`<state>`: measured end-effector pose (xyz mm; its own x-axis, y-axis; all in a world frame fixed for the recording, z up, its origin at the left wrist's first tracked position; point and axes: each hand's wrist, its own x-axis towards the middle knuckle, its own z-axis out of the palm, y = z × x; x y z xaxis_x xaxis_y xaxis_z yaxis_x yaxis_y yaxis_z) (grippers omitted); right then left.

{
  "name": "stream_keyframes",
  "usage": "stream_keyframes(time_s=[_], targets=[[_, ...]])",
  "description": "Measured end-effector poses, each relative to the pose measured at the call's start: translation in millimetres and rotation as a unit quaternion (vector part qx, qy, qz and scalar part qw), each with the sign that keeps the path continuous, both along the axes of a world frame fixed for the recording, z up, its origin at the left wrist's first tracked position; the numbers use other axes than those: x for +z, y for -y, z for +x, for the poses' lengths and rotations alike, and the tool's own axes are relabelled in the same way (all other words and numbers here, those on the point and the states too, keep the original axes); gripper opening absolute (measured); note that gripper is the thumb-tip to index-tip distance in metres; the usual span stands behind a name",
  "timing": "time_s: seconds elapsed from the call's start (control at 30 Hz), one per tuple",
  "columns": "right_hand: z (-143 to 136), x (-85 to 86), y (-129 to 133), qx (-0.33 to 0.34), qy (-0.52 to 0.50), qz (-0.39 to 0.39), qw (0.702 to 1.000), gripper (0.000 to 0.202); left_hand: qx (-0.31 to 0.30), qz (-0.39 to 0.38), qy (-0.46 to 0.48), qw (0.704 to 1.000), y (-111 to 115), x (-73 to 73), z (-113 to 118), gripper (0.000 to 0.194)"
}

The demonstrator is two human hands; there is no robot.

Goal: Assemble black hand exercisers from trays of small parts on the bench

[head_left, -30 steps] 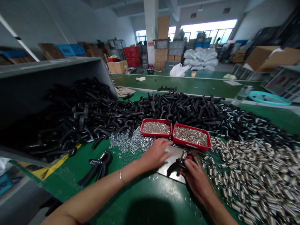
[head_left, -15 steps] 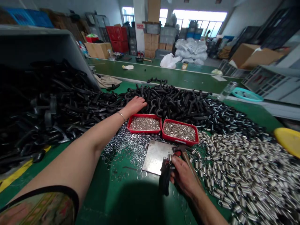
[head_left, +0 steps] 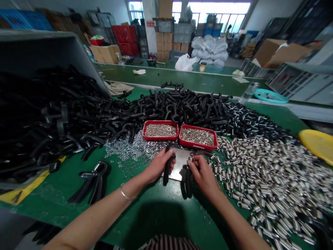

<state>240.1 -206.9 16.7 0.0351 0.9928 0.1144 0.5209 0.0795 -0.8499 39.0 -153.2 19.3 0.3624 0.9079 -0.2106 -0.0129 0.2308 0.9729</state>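
Observation:
My left hand [head_left: 159,164] is closed around a black handle-shaped part [head_left: 166,177], held upright over the left side of the steel plate [head_left: 179,171]. Just to the right, my right hand [head_left: 203,170] pinches another black handle part [head_left: 187,184] near its top. A shiny metal spring [head_left: 191,157] shows at those fingertips. The two black parts are apart. Behind my right hand, a hammer [head_left: 204,152] is mostly hidden. A joined pair of black handles with a spring, like a clamp [head_left: 100,178], lies on the green table to the left.
Two red trays of small metal pieces, the left tray [head_left: 160,139] and right tray [head_left: 197,146], stand beyond the plate. Black parts [head_left: 182,104] pile behind them. Metal rings [head_left: 125,149] lie left; many springs [head_left: 255,173] spread right. A large grey bin [head_left: 85,59] tips out more parts.
My left hand has come back from the black pile to the plate, now with a black handle part in it. My right hand still holds its part near the plate. The view has tilted down.

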Motion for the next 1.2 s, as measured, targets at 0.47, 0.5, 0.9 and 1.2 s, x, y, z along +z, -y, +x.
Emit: stream_keyframes(time_s=[0.47, 0.5, 0.9, 1.2], targets=[[-11.7, 23.0, 30.3, -0.002, -0.006, 0.029, 1.0, 0.02, -0.029, 0.047, -0.058, 0.997, 61.9, 4.6, 33.9, 0.048], [-12.4, 22.3, 32.2, -0.007, -0.011, 0.037, 0.999, 0.02, -0.024, 0.058, -0.065, 0.996, 65.9, 4.9, 36.0, 0.048], [4.2, 22.0, 48.6, 0.236, -0.038, -0.064, 0.969, 0.024, -0.173, 0.263, -0.337, 0.887, 85.4, 3.8, 4.9, 0.057], [-6.2, 20.0, 61.0, 0.245, 0.022, -0.126, 0.961, 0.033, -0.231, 0.202, -0.285, 0.908, 94.8, 8.5, -14.9, 0.06]])
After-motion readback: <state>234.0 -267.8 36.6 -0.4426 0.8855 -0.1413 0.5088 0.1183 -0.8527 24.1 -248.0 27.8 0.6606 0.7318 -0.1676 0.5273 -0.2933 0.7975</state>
